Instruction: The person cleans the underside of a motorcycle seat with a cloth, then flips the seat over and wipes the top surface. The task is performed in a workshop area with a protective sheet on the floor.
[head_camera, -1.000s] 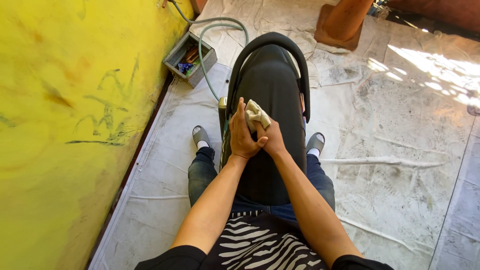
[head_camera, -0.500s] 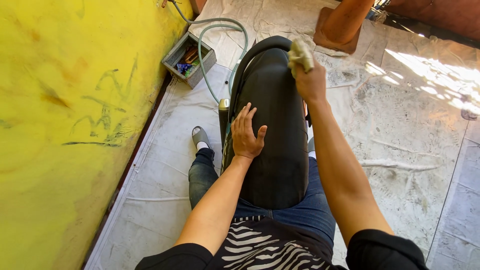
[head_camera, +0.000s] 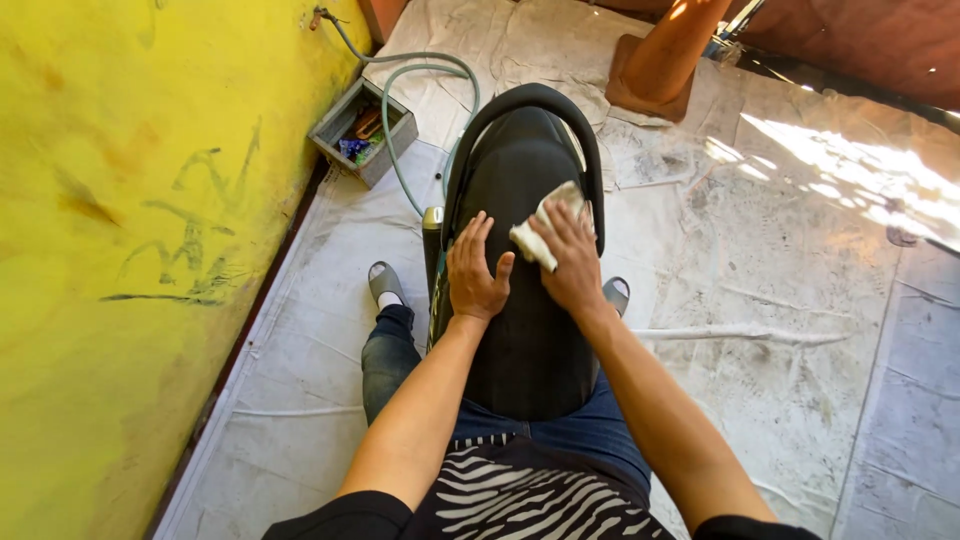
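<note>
Two hands rest on the black seat (head_camera: 525, 330): left hand (head_camera: 475, 275) fingers spread flat, right hand (head_camera: 570, 262) fingers pressing a cloth (head_camera: 545, 228), half hidden; seat's long axis runs away from the fingers, near end hidden by arms

Seat (head_camera: 525, 300): we see glossy black, edged by a black rail.
Cloth (head_camera: 545, 228): we see off-white, under the right hand (head_camera: 570, 262).
Left hand (head_camera: 475, 272): we see it bare against the black seat.
Wall (head_camera: 130, 230): we see bright yellow, streaked with dark scrawls and orange-brown smudges.
Sheet (head_camera: 780, 330): we see grey-white, scuffed with dark marks, sunlit at the right.
Shirt (head_camera: 520, 495): we see black-and-white zebra stripes.
Jeans (head_camera: 385, 355): we see dark blue.
Shoes (head_camera: 385, 283): we see grey, with white socks.
Hose (head_camera: 415, 75): we see pale green.
Box (head_camera: 362, 130): we see grey, with blue and orange bits inside.
Cone (head_camera: 665, 55): we see orange.
</note>
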